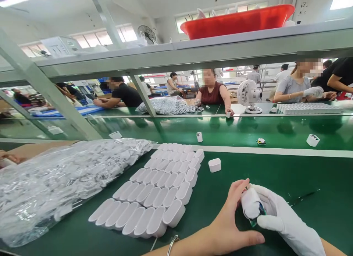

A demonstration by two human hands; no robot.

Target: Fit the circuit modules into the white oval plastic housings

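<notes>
My right hand (281, 215), in a white glove, grips a white-wrapped rounded piece with a green circuit board (250, 204). Its gloved thumb presses near the board's edge. My left hand (231, 219) is bare, with a bracelet on the wrist. Its fingertips reach the top of the same piece, while the thumb is spread apart below it. To the left of my hands lie rows of white oval open-topped housings (154, 189). One single white housing (214, 165) stands apart from them, just beyond my left hand.
A clear bag of small white parts (71, 178) fills the left of the table. Beyond it runs a green belt (284, 131) carrying a few small parts. A shelf beam (176, 53) with a red basin (237, 22) crosses overhead. Co-workers sit opposite, near a white fan (246, 94).
</notes>
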